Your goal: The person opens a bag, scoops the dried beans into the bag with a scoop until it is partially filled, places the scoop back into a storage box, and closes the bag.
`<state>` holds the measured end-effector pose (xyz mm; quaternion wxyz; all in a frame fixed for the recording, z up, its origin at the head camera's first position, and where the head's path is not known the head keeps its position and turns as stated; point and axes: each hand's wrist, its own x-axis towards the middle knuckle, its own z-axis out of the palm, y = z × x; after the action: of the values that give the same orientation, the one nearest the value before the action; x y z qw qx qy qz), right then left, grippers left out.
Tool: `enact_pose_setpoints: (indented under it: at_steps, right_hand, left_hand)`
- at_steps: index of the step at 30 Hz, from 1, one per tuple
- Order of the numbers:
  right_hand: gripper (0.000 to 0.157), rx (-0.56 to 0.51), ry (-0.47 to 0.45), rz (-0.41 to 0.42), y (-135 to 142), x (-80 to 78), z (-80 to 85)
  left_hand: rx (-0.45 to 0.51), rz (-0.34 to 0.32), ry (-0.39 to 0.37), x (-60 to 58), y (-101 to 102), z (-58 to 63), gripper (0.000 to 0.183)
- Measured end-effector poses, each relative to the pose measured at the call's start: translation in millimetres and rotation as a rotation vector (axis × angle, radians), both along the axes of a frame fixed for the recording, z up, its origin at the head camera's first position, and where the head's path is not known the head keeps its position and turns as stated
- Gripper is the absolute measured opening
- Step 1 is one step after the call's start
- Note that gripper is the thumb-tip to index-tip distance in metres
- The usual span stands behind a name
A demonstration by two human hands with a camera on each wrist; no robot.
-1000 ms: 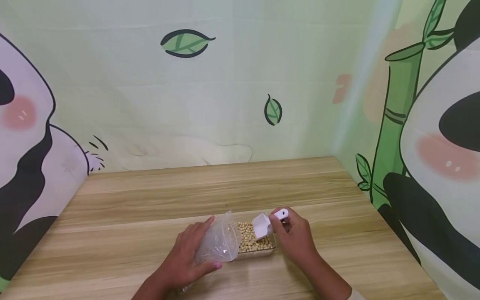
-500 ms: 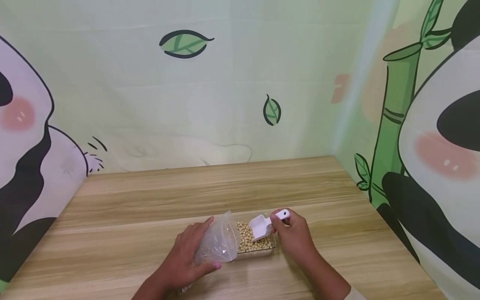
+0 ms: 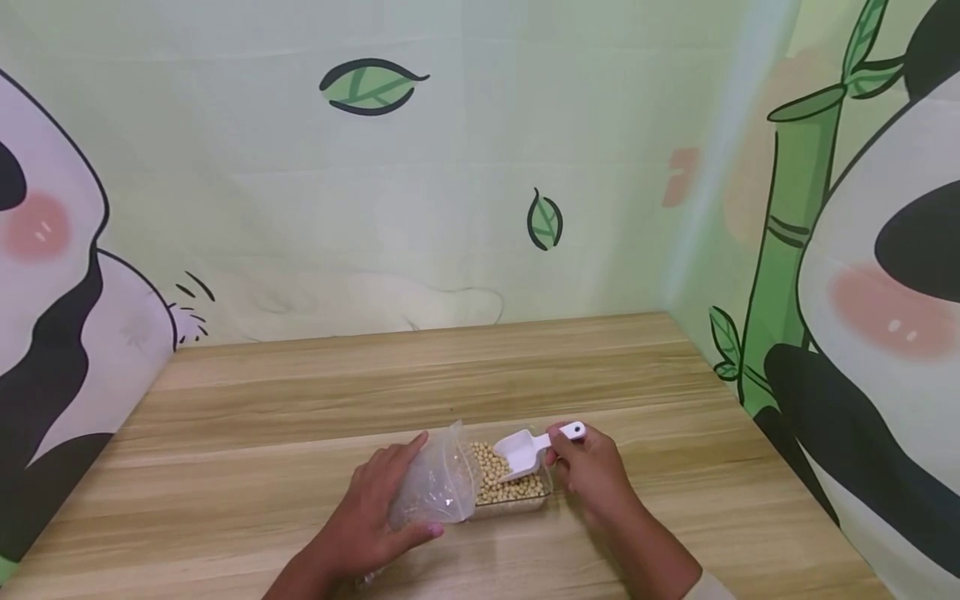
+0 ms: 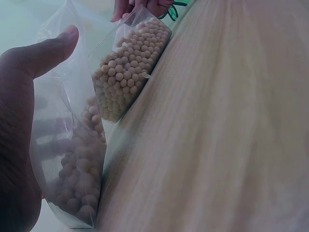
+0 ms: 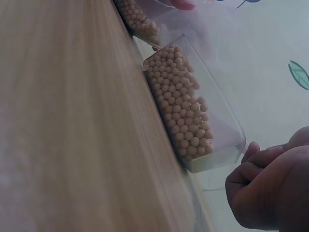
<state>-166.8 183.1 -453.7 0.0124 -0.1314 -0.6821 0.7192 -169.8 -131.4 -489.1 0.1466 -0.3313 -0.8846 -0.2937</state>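
Where one scoop [image 3: 517,453] touches beans [image 3: 489,475], two hands [image 3: 600,479]

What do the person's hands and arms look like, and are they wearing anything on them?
The left hand and right hand are both bare: I see no gloves or rings. The right forearm is bare too, up to the edge of a pale sleeve. No sleeve shows on the left forearm before the picture ends.

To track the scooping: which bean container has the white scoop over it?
The rigid clear box, right of the soft plastic bag in the head view; the white scoop is over its beans, not the bag's.
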Motion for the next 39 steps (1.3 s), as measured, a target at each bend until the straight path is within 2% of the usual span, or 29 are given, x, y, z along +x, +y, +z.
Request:
enact_pose_setpoints:
  at_steps: [5, 12, 26, 39]
  right_hand:
    - [0.024, -0.087, -0.038, 0.015, 3.8, -1.8, -2.3]
    - [0.018, -0.196, -0.048, 0.031, 5.6, -2.9, -4.2]
    - [0.015, -0.324, -0.055, 0.039, 7.2, -3.2, -5.0]
    - [0.023, -0.432, -0.032, 0.055, 7.3, -2.7, -0.9]
  left_hand:
    - [-0.003, 0.002, -0.002, -0.5, 0.3, 0.1, 0.105]
    - [-0.001, 0.005, -0.017, -0.1, 0.2, 0.2, 0.105]
    - [0.001, 0.001, -0.005, -1.2, 0.0, -0.8, 0.105]
    - [0.003, 0.002, -0.001, -1.7, -0.2, -1.4, 0.106]
